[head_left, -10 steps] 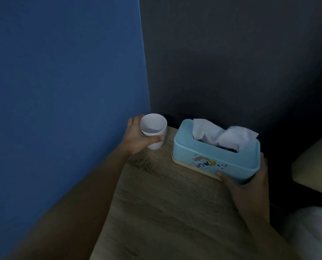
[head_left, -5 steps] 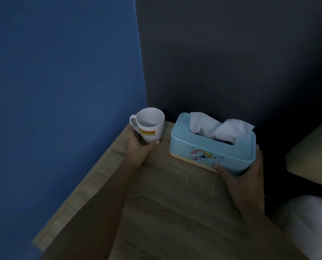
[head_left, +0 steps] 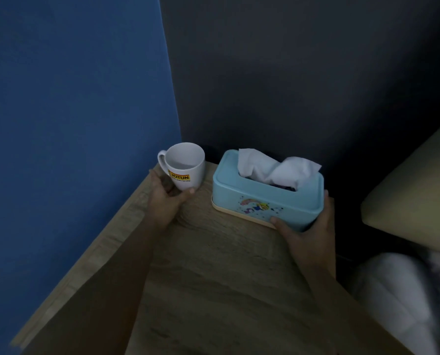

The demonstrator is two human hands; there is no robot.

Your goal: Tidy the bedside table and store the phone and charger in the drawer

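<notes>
1. Dim corner: blue wall left, dark wall behind, pale wood-grain bedside table (head_left: 213,265).
2. Left hand (head_left: 166,198) cupped around base of white ceramic mug (head_left: 184,166), fingers closed on it.
3. Right hand (head_left: 307,234) gripping near right corner of light-blue plastic tissue box (head_left: 267,194).
4. Risk: mug near back-left table edge; careless push could tip it.
5. Phone, charger, drawer not in view; mug contents unclear.
</notes>
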